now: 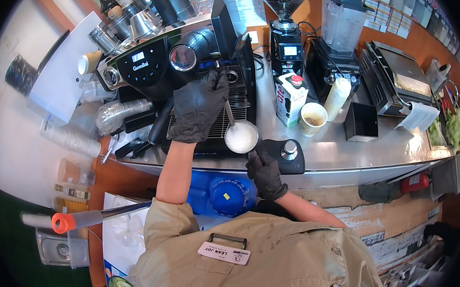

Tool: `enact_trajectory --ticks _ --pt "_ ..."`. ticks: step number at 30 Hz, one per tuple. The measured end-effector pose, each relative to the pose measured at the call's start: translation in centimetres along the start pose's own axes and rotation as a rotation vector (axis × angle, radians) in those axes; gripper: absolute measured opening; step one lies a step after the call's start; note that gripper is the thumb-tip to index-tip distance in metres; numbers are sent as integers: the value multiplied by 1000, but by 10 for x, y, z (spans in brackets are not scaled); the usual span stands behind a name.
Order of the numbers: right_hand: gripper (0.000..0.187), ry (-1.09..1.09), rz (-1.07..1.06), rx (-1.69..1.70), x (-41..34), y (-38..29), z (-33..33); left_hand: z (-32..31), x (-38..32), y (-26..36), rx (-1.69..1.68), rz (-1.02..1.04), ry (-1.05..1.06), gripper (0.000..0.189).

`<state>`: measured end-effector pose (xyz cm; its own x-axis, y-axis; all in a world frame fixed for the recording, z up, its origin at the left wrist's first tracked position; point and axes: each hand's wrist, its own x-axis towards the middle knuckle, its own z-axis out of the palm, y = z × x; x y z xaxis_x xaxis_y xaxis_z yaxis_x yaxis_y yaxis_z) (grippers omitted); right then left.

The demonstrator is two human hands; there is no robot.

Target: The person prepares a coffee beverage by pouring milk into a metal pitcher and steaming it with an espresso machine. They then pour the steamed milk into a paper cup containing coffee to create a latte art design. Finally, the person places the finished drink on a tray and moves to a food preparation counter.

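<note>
My right hand (266, 174), in a black glove, grips the handle side of a metal milk pitcher (241, 137). White frothy milk fills the visible mouth of the pitcher. A steam wand (229, 112) slants down from the espresso machine (139, 67), its lower end in the milk. Over the wand's upper part is my gloved left hand (198, 107), fingers bent, close to the machine's front. What those fingertips hold is hidden behind the hand. Beneath both lies the slatted drip tray (210, 132). A tamper (289, 149) stands on a black mat just right of the pitcher.
Right along the steel counter (333, 154) stand a carton (290, 99), a paper cup (313, 119) with brown contents, a squeeze bottle (338, 99) and a black box (361, 122). Behind are a coffee grinder (285, 47), a blender (337, 43) and a press grill (402, 79). Plastic-wrapped lids (122, 114) lie left.
</note>
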<state>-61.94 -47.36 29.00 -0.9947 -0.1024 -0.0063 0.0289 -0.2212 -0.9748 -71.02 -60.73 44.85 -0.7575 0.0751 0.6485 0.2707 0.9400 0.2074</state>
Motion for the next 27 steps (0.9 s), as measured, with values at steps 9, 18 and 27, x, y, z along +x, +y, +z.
enact_trajectory --ticks 9,18,27 --pt "26 4 -73 -187 -7 6 -7 -3 -1 2 28 15 -45 23" --pt "23 -8 -10 -150 -10 18 -13 -1 -1 2 86 63 2 23" --pt "30 2 79 -66 -14 13 -14 -3 0 6 61 16 -4 22"
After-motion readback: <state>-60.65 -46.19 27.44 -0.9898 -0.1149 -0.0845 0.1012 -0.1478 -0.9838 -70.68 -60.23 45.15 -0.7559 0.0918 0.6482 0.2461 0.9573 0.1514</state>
